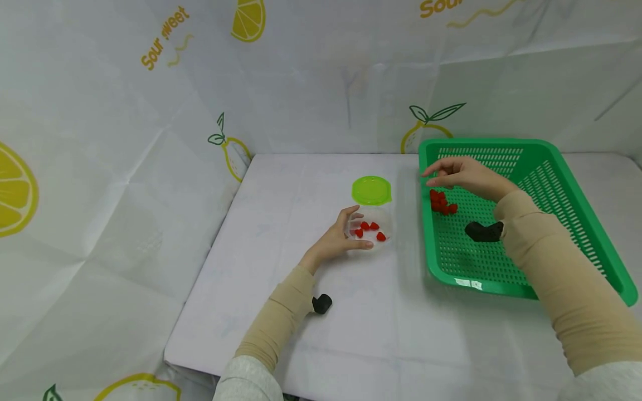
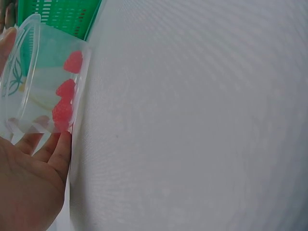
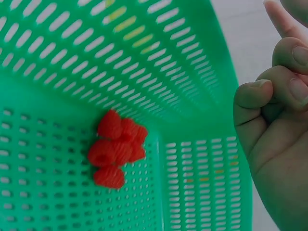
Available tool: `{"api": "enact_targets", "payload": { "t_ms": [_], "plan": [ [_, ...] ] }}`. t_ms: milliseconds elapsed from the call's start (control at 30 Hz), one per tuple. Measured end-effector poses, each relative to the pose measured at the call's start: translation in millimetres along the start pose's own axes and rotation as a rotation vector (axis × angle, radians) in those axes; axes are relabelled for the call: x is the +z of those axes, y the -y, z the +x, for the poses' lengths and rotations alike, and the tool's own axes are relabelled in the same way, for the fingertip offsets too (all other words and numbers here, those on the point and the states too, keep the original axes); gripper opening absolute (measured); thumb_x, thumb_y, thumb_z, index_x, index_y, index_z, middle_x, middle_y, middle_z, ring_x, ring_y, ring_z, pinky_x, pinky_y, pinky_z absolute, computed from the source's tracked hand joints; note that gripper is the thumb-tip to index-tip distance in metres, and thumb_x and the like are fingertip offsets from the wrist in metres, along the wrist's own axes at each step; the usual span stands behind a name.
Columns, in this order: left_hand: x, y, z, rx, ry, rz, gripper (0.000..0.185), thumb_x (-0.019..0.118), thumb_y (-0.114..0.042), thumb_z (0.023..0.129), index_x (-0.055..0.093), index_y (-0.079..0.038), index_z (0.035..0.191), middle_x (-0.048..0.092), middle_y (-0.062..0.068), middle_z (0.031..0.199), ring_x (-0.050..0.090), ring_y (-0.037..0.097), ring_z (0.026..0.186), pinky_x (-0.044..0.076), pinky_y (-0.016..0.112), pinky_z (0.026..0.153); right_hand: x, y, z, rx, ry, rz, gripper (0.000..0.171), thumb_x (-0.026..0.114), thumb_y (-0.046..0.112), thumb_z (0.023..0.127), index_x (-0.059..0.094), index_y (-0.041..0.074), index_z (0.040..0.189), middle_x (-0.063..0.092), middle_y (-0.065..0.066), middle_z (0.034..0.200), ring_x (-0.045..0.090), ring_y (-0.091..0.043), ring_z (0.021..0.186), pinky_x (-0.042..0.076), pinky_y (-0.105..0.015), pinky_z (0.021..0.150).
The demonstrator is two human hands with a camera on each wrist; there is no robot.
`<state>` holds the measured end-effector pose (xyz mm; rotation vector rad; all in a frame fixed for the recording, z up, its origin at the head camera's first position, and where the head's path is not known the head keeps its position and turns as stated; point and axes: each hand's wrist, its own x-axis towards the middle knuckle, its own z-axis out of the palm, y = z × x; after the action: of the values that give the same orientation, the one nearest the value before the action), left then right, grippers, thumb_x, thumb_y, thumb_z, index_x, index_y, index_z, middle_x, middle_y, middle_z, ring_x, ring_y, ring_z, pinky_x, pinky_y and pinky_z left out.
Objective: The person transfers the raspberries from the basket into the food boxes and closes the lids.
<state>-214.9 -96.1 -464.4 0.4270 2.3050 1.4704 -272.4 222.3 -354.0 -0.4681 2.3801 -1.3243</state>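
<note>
My left hand [image 1: 337,239] curves round a clear, round plastic tub [image 2: 48,67], thumb along its near side and fingers spread against the far side, so I have it held rather than merely touched. The tub sits upright to the left of the slotted green plastic basket [image 1: 458,259], apart from it, with four small red raspberries [image 2: 63,110] lying loose on its bottom.

My right hand [image 1: 461,174] hangs over the basket's left rim, index finger and thumb reaching out with a slight gap between their tips, the other fingers folded in. I see nothing held there; whether I touch the rim, I can't tell.

Inside the basket, against its left wall, a tight cluster of red raspberries [image 3: 120,150] lies on the floor. That wall stands between them and the tub. My beige sleeve [image 1: 546,267] crosses the basket's near right side, and a black fitting [image 1: 484,231] at my wrist hides part of its floor. Left of the basket, just beyond the tub, a bright lime-green round lid [image 1: 371,191] lies flat on the white-covered table [image 1: 381,312].
</note>
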Motion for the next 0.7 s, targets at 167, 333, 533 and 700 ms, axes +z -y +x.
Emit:
{"api": "enact_targets", "payload": {
  "t_ms": [167, 333, 533, 700],
  "plan": [
    [0.1, 1.2, 0.5, 0.001, 0.000, -0.002, 0.094, 0.079, -0.035, 0.073, 0.017, -0.037, 0.143, 0.038, -0.015, 0.143, 0.038, 0.007, 0.133, 0.035, 0.039, 0.107, -5, -13, -7, 0.008, -0.007, -0.002, 0.038, 0.058, 0.029, 0.092, 0.055, 0.006, 0.122, 0.046, 0.005, 0.064, 0.052, -0.017, 0.084, 0.044, -0.031, 0.082],
    [0.3, 1.4, 0.7, 0.000, -0.001, 0.006, 0.094, 0.079, -0.035, 0.073, 0.016, -0.037, 0.144, 0.038, -0.015, 0.143, 0.037, 0.008, 0.133, 0.036, 0.040, 0.107, -8, -24, -10, 0.030, -0.031, -0.001, 0.041, 0.058, 0.031, 0.092, 0.053, 0.004, 0.123, 0.045, 0.003, 0.064, 0.054, -0.021, 0.090, 0.044, -0.035, 0.084],
    [0.4, 1.9, 1.0, 0.001, -0.002, 0.009, 0.095, 0.079, -0.036, 0.072, 0.016, -0.037, 0.143, 0.037, -0.015, 0.143, 0.037, 0.008, 0.133, 0.036, 0.040, 0.107, -8, -35, -13, 0.058, -0.069, -0.027, 0.044, 0.058, 0.033, 0.092, 0.053, 0.003, 0.124, 0.041, 0.005, 0.063, 0.052, -0.021, 0.089, 0.044, -0.034, 0.079],
    [0.7, 2.4, 1.5, 0.004, -0.002, 0.007, 0.095, 0.079, -0.035, 0.072, 0.016, -0.037, 0.143, 0.037, -0.015, 0.143, 0.037, 0.008, 0.133, 0.036, 0.040, 0.107, -9, -43, -14, 0.084, -0.066, -0.057, 0.048, 0.058, 0.037, 0.091, 0.053, 0.004, 0.124, 0.044, 0.003, 0.062, 0.053, -0.021, 0.091, 0.044, -0.034, 0.080]
  ]
}}
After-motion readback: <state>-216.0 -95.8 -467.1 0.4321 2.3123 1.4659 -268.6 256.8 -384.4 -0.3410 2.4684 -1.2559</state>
